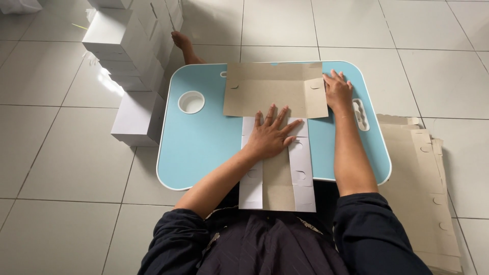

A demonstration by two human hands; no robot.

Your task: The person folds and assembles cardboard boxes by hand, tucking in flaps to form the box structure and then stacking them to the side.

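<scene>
Both hands lie open and flat on the box blank at frame centre on the blue tabletop: left hand mid-panel, right hand on its side flap. Light, stiff card, probably best held by edges.

Flat cardboard box blank, brown inside, white flaps folded inward along its near strip. It lies T-shaped on a blue tray, crossbar at 12 o'clock, stem toward 6 o'clock.
</scene>
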